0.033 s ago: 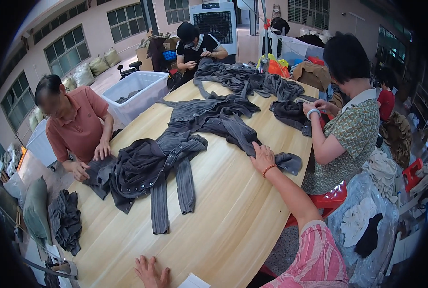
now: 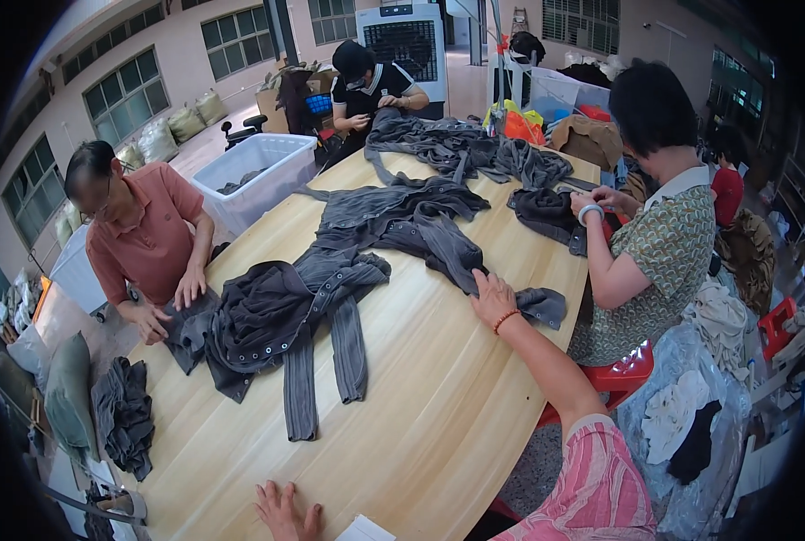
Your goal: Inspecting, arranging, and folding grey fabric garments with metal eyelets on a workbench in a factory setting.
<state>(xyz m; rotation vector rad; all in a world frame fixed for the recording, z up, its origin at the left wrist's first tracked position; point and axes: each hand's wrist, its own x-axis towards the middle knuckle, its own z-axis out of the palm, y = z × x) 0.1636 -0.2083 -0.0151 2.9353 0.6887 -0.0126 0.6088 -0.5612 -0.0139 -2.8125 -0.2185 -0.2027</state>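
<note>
My left hand (image 2: 285,514) rests on the bare near edge of the table, fingers spread, holding nothing. My right hand (image 2: 494,300) is stretched far forward, its outspread fingers lying over the sleeve of a dark grey striped garment (image 2: 434,242). The sleeve's cuff (image 2: 543,307) pokes out to the right of that hand. Left of it, a second dark garment (image 2: 262,311) with a row of round snaps lies bunched, two sleeves trailing toward me. A person in a reddish polo (image 2: 154,230) handles its left end with both hands.
Around the wooden table (image 2: 411,433) a person in black (image 2: 375,95) and one in a patterned blouse (image 2: 659,243) handle dark garments (image 2: 456,144). A white bin (image 2: 256,180) stands beyond the left edge. Near me lies white paper (image 2: 364,529). A red stool (image 2: 619,374) is at right.
The head and hands of the person in the reddish polo have shifted slightly at the garment's end. Both my hands stay where they were.
</note>
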